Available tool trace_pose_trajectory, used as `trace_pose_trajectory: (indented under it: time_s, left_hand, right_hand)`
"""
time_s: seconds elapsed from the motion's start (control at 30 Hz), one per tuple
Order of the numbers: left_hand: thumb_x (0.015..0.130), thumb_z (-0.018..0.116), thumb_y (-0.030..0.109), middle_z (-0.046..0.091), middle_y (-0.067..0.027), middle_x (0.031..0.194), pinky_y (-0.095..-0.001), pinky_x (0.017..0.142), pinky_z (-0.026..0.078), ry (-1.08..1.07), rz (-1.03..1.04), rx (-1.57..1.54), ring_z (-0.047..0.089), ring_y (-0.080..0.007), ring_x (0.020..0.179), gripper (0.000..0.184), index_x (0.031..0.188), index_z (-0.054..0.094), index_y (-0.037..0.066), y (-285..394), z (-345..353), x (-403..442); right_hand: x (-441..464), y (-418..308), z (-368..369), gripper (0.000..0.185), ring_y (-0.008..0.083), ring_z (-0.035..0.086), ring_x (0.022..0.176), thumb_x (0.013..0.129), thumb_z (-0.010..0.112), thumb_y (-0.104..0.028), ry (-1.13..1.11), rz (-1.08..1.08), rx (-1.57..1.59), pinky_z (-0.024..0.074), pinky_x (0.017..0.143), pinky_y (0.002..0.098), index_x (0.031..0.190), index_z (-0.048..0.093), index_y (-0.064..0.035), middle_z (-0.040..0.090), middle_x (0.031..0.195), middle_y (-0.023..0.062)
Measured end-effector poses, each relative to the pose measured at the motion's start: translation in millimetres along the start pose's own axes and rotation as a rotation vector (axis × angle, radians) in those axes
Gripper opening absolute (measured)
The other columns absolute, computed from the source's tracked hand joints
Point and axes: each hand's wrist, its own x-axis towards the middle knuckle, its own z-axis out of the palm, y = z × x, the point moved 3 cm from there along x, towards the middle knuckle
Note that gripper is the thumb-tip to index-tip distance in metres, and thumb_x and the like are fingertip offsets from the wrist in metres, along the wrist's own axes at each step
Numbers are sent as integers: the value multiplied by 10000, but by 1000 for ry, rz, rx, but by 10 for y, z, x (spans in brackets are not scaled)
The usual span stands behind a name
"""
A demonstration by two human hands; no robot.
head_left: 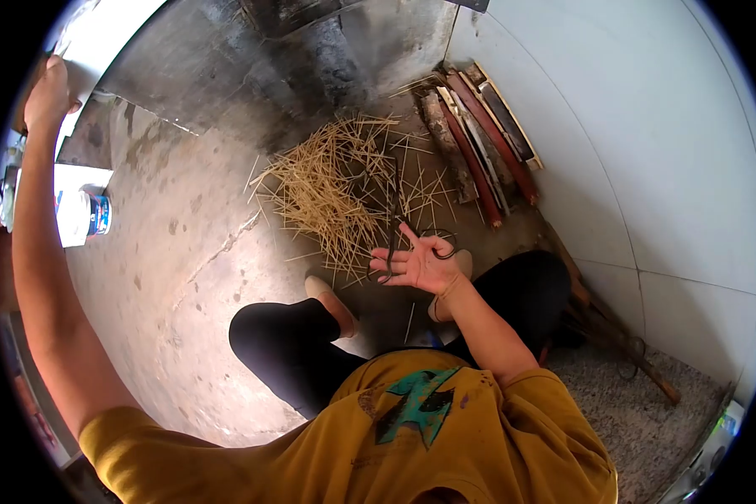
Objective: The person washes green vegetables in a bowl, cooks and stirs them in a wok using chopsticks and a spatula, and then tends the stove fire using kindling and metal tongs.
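My right hand (422, 267) holds long, dark fire tongs (394, 191) by their ring handles. The handles are spread apart, with the thumb side in one ring and fingers at the other. The tongs' tips point away from me, over a loose pile of thin straw-coloured sticks (326, 186) on the floor. Far to the upper left, my left hand (49, 97) reaches up against a bright white surface (101, 38). Its fingers look bent, and what they hold is hidden by glare and angle.
Split wood pieces (483, 139) lie stacked along the white tiled wall (638, 143) on the right. A blackened wall (311, 55) stands behind the pile. A labelled tub (98, 215) is at the left. Wooden poles (626, 349) lean at the lower right.
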Motion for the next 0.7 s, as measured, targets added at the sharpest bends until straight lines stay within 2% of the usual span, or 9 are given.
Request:
trace_pose_trajectory:
  time_s: [0.13, 0.17, 0.27, 0.37, 0.57, 0.67, 0.7]
  left_hand:
    - [886, 174, 527, 665, -180, 878, -343, 846, 445, 23, -12, -55, 677, -250, 676, 712, 1054, 599, -19, 64, -14, -116]
    - [885, 174, 534, 667, -180, 879, -342, 844, 446, 37, -15, -71, 678, -249, 675, 718, 1058, 601, -17, 104, -34, -177]
    - [877, 185, 557, 668, -177, 871, -335, 840, 450, 77, -26, -92, 677, -246, 665, 729, 1062, 605, -10, 154, -64, -276]
    - [869, 208, 573, 663, -168, 854, -328, 839, 450, 79, -32, -101, 673, -243, 650, 722, 1037, 610, -4, 94, -24, -181]
    - [864, 246, 570, 651, -154, 815, -329, 823, 450, 155, 18, -112, 660, -240, 636, 681, 991, 611, 10, 41, -15, -121]
    - [866, 248, 555, 646, -161, 812, -338, 825, 447, 92, 10, -92, 659, -242, 680, 653, 1014, 603, 27, 21, -6, -62]
    - [865, 247, 551, 643, -163, 812, -341, 835, 442, 74, 16, -61, 659, -247, 700, 648, 1018, 602, 32, 18, -2, -38]
  right_hand:
    - [41, -248, -135, 453, 454, 489, 1158, 879, 468, -187, 78, -64, -62, 391, 970, 588, 1312, 338, -168, 431, 1294, 337]
    - [24, -253, 42, 276, 344, 602, 1002, 878, 491, -168, 159, -93, -221, 486, 878, 497, 1147, 484, -106, 569, 1138, 261]
    - [85, -288, -20, 255, 247, 637, 724, 884, 494, -143, 217, -153, -264, 508, 712, 415, 1136, 526, -158, 651, 888, 149]
    - [154, -282, 51, 128, 194, 558, 542, 885, 525, -134, 385, -209, -477, 487, 618, 393, 1010, 520, -161, 594, 681, 59]
    - [129, -167, -44, 100, 177, 503, 480, 923, 550, -227, 439, -98, -546, 448, 533, 390, 949, 469, -173, 524, 602, 30]
    - [24, -197, -44, 95, 173, 493, 458, 934, 538, -239, 458, -71, -551, 431, 491, 377, 953, 464, -181, 521, 597, 29]
    - [-22, -179, -14, 105, 171, 486, 448, 938, 530, -237, 480, -57, -584, 425, 476, 367, 1003, 465, -186, 518, 594, 30]
